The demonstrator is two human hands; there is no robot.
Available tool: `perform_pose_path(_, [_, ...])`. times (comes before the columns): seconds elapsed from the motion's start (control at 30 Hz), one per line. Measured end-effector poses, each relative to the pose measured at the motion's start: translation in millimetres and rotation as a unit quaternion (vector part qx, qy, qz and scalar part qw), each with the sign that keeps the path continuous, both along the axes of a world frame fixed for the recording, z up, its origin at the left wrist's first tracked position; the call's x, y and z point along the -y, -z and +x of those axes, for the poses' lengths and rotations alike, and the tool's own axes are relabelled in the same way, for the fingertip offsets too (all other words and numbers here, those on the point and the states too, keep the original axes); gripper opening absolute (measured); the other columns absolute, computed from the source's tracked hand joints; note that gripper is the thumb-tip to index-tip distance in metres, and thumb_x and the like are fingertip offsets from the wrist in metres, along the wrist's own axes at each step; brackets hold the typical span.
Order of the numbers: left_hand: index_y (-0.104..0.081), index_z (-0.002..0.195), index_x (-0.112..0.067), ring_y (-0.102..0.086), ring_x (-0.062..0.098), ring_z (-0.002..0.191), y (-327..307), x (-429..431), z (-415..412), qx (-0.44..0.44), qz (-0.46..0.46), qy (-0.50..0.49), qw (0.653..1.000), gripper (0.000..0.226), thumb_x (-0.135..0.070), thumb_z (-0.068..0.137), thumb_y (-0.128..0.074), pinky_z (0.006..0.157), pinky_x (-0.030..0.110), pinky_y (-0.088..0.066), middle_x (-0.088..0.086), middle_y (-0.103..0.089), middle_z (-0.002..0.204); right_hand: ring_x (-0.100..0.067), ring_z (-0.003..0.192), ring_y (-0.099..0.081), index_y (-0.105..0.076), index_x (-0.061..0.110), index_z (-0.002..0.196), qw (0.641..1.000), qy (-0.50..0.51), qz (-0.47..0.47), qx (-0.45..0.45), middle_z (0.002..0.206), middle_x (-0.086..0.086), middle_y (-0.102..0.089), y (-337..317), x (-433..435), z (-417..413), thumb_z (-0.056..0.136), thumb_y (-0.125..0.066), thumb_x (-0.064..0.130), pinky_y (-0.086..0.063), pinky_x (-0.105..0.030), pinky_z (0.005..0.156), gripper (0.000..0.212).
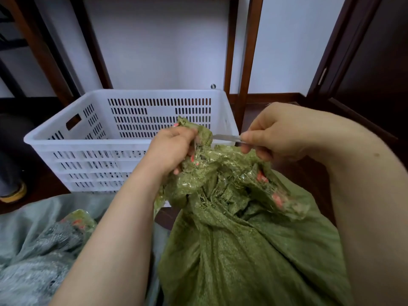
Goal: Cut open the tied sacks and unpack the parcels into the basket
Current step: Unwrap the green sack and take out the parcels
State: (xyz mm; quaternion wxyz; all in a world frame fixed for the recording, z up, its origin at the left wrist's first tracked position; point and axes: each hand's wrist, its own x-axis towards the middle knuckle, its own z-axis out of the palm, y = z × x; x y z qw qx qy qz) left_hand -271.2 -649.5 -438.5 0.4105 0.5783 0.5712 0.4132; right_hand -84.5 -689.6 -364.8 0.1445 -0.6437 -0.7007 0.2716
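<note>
left hand (pixel 171 149) grips the bunched neck of a green woven sack (pixel 231 228) in front of a white slotted basket (pixel 92 149); right hand (pixel 271 133) pinches a thin metal blade (pixel 225 137), tip touching the neck.

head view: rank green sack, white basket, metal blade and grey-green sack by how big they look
1. green sack, nearest the camera, so its lead is unsure
2. white basket
3. grey-green sack, cut off by the frame, so unsure against the basket
4. metal blade, clearly smallest
</note>
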Motion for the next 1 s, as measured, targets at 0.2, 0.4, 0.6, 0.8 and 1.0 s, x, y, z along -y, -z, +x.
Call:
perform_pose_path(0.2, [-0.058, 0.049, -0.022, -0.031, 0.015, 0.033, 0.4, 3.3, 1.8, -0.012, 0.037, 0.003, 0.999, 0.043, -0.039, 0.088, -0.063, 0.035, 0.013, -0.027, -0.003, -0.043, 0.047, -0.004, 0.04, -0.048, -0.07, 0.013, 0.083, 0.994, -0.043, 0.034, 0.094, 0.053, 0.005, -0.056, 2.9, 1.0, -20.9, 0.096, -0.053, 0.028, -0.037, -0.021, 0.044, 0.026])
perform_pose_path(0.4, [-0.062, 0.06, -0.019, -0.032, 0.01, 0.03, 3.2, 1.0, 1.5, -0.041, 0.074, 0.002, 0.996, 0.033, -0.035, 0.089, -0.064, 0.038, 0.016, -0.029, -0.008, -0.041, 0.04, -0.023, 0.082, -0.059, -0.061, 0.013, 0.097, 0.984, -0.062, 0.049, 0.162, 0.071, 0.003, -0.05, 8.4, 2.4, -37.2, 0.098, -0.048, 0.027, -0.051, -0.033, 0.077, 0.019])
perform_pose_path(0.6, [-0.062, 0.062, -0.037, -0.052, 0.021, 0.073, 11.0, -4.7, 1.1, -0.154, 0.16, -0.011, 0.975, 0.025, -0.044, 0.086, -0.063, 0.077, 0.033, -0.05, 0.006, -0.06, 0.077, -0.02, 0.066, -0.047, -0.041, 0.012, 0.067, 0.965, -0.056, 0.028, 0.254, 0.069, 0.0, -0.042, 9.9, 7.3, -59.5, 0.096, -0.048, 0.019, -0.045, -0.035, 0.073, 0.031])
perform_pose_path(0.8, [-0.074, 0.094, -0.028, -0.051, 0.026, 0.094, 12.6, -0.3, 6.5, -0.201, 0.169, -0.037, 0.964, 0.013, -0.033, 0.087, -0.064, 0.091, 0.045, -0.046, 0.002, -0.048, 0.091, -0.025, 0.089, -0.05, -0.042, 0.013, 0.135, 0.957, -0.079, 0.05, 0.276, 0.114, -0.004, -0.058, 25.6, 13.9, -85.5, 0.094, -0.039, 0.009, -0.037, -0.036, 0.067, 0.042])
perform_pose_path(1.0, [-0.075, 0.086, -0.015, -0.063, 0.031, 0.09, 20.8, -2.5, 4.5, -0.151, 0.181, -0.123, 0.964, 0.024, -0.037, 0.087, -0.066, 0.081, 0.044, -0.052, 0.007, -0.07, 0.088, -0.019, 0.065, -0.044, -0.039, 0.011, 0.072, 0.94, -0.13, -0.028, 0.314, 0.072, 0.001, -0.042, 15.5, 15.6, -81.8, 0.094, -0.045, 0.015, -0.043, -0.039, 0.071, 0.023])
